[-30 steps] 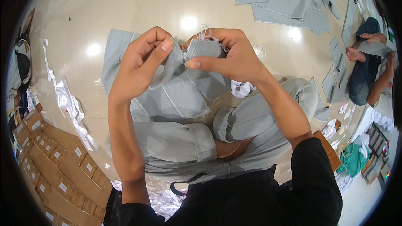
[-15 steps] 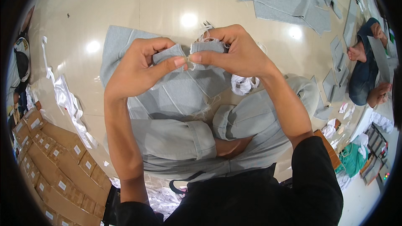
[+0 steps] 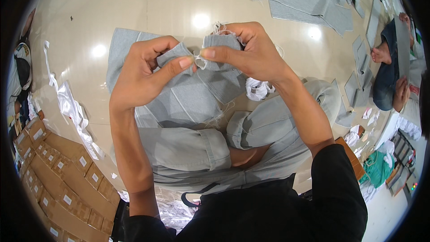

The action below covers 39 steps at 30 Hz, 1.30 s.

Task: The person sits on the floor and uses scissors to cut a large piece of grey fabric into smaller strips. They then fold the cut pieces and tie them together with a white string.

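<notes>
Pinching a grey fabric piece (image 3: 210, 62) between them, the left hand (image 3: 143, 74) and right hand (image 3: 246, 54) each keep their grip clamped on its top edge; it hangs above the lap, over the glossy floor (image 3: 148, 4); cardboard boxes (image 3: 58, 183) sit lower left.

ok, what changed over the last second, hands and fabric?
The left hand dropped from its raised position and drew level with the right hand. Both pinch the grey fabric piece, thumbs nearly meeting over a white drawstring loop. No grip was released. The grey garment on the floor and the cardboard boxes stayed put.
</notes>
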{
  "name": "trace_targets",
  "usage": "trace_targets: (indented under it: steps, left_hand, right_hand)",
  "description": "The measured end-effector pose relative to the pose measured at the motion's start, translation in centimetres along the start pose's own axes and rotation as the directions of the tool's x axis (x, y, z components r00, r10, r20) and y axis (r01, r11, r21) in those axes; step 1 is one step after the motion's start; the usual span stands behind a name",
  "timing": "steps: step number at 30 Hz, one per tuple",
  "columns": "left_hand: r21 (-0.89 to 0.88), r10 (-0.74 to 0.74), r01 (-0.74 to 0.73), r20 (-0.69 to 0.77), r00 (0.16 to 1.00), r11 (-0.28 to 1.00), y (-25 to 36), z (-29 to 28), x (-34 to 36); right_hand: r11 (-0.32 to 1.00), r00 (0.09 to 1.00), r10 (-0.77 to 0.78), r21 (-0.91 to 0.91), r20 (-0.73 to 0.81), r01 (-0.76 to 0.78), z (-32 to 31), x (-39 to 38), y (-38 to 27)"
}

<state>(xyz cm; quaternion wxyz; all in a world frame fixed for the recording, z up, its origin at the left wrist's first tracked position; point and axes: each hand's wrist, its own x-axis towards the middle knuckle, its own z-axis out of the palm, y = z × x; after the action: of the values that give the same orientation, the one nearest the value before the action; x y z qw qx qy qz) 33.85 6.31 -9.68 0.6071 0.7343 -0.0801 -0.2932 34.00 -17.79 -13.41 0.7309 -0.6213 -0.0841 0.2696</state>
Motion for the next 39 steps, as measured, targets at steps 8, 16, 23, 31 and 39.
trace_targets:
  steps: [8,16,23,31,39]
  left_hand:
    - [0.059,-0.001,0.002,-0.027,1.0,0.998,-0.3,-0.2,0.1]
    - [-0.033,0.06,-0.066,-0.155,0.986,0.997,-0.3,1.1,0.3]
    - [-0.003,0.079,-0.081,-0.199,0.977,0.997,-0.4,1.3,0.5]
    - [0.015,0.023,-0.02,-0.27,0.963,1.0,-0.6,-0.1,0.0]
    - [0.294,-0.049,0.147,-0.314,0.948,0.944,-2.1,-6.3,3.0]
  right_hand:
    - [1.0,0.999,-0.012,-0.02,-0.048,0.011,0.1,0.0,-0.3]
    - [0.993,0.99,-0.093,0.058,-0.106,0.1,0.5,-0.1,-0.4]
    - [0.995,0.987,-0.082,0.048,-0.14,0.09,0.3,0.0,-0.1]
    - [0.996,0.955,-0.005,0.088,-0.297,0.033,-0.6,0.3,0.2]
    - [0.958,0.99,-0.044,-0.285,-0.132,0.005,-3.6,3.6,-0.9]
